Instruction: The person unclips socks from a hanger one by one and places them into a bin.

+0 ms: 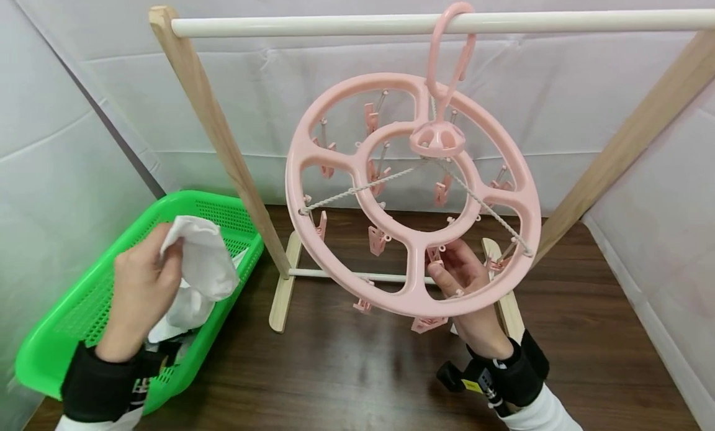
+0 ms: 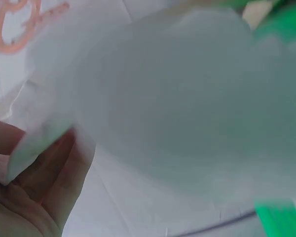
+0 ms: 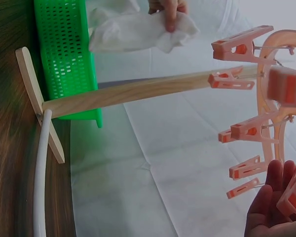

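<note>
My left hand [image 1: 142, 282] pinches a white sock [image 1: 209, 266], which hangs limp over the green basket. Close to the left wrist camera, the sock [image 2: 177, 108] covers most of that view. My right hand [image 1: 469, 288] is under the pink round hanger [image 1: 357, 285], its thumb and fingers around one small pink clothespin [image 1: 434, 254]. In the right wrist view, that hand [image 3: 269, 207] sits at the lower right with a clothespin [image 3: 292, 192] in front of its palm. The hanger's hook [image 1: 466, 12] loops over the white rail [image 1: 313, 26].
The green basket [image 1: 61, 331] on the left holds more white cloth and some dark items. Wooden legs [image 1: 218, 133] of the rack stand on the brown floor [image 1: 357, 369], joined by a low white bar [image 1: 329, 273]. Several other clothespins [image 1: 377, 240] dangle from the hanger's rings.
</note>
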{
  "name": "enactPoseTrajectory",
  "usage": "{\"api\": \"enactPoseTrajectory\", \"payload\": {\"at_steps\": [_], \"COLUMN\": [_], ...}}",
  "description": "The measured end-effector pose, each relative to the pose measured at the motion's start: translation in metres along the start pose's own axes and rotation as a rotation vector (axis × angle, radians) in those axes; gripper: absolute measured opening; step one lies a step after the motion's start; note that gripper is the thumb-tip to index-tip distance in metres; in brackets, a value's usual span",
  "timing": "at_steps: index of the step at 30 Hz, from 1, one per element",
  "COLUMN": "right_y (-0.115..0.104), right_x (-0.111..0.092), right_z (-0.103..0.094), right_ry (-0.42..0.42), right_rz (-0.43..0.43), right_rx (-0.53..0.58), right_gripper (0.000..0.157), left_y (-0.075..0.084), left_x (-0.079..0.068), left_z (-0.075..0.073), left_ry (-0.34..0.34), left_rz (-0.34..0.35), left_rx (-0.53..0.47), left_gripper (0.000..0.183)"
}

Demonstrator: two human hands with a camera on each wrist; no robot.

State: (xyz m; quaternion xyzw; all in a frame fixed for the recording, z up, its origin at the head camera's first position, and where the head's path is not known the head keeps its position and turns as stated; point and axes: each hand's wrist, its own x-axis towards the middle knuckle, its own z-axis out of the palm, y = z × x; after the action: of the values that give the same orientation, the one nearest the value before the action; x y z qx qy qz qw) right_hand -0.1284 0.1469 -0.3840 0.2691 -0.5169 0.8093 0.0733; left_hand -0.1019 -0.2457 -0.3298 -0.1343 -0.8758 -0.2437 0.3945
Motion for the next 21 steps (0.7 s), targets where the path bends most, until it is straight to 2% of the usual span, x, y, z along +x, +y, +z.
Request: {"api": "enactPoseTrajectory", "payload": {"at_steps": [5, 13, 17, 20, 21], "right_y": [0.0, 0.0, -0.001, -0.002, -0.002], "right_x": [-0.001, -0.001, -0.001, -0.001, -0.001], "right_z": [0.001, 0.001, 0.001, 0.001, 0.001], "right_ry": [-0.003, 0.012, 0.009, 0.007, 0.006], "right_rz": [0.009, 0.017, 0.025, 0.038, 0.041], "right_rx": [-0.013, -0.038, -0.05, -0.054, -0.053], "right_gripper": [0.032, 0.032, 0.031, 0.032, 0.033], "left_y": [-0.016, -0.047, -0.064, -0.08, -0.092], "left_x": [0.003, 0.003, 0.001, -0.004, -0.007], "left_z": [-0.021, -0.037, -0.046, -0.051, -0.051], "left_ry": [-0.052, -0.072, -0.167, -0.273, -0.302], "left_rz": [-0.037, -0.053, -0.106, -0.193, -0.227], "left_rx": [0.014, 0.099, 0.13, 0.134, 0.13], "left_gripper": [0.017, 0.013, 0.016, 0.021, 0.023]}}
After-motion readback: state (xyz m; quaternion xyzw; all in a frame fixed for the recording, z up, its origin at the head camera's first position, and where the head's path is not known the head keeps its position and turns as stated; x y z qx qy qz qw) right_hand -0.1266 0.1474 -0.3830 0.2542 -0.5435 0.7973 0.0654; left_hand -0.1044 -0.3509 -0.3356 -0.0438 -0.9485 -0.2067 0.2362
